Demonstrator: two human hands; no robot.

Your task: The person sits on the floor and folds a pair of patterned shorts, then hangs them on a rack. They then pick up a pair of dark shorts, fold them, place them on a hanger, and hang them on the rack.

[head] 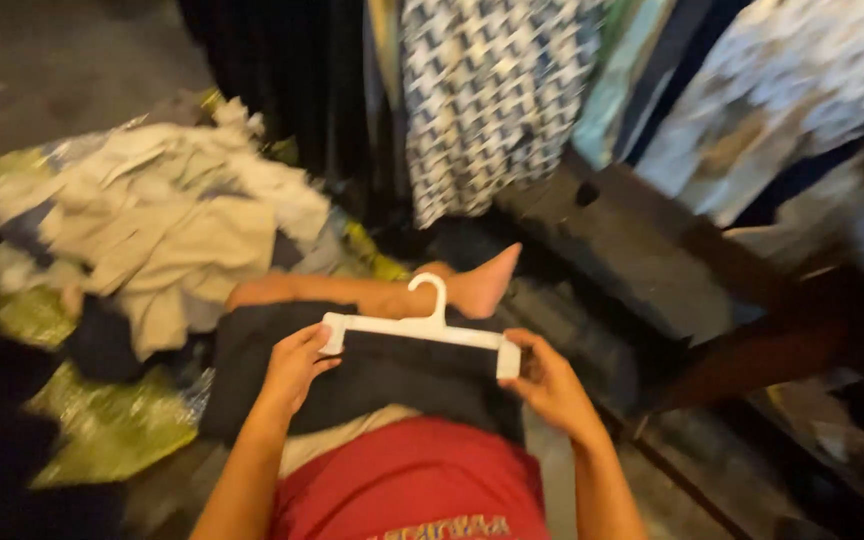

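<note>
Hands [422, 375] gripping hanger [422, 328] ends (dark garment [372, 385] clipped)

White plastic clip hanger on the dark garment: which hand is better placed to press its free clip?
Probably the right hand: its fingers sit at the end clip of the white plastic hanger. The left hand covers the other end, pinning it against the dark garment.

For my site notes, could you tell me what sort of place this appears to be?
Probably a garment storeroom or clothes stall. Patterned garments hang in a row, a heap of pale clothes lies on the floor, and both hands hold a white clip hanger on a dark garment.
</note>
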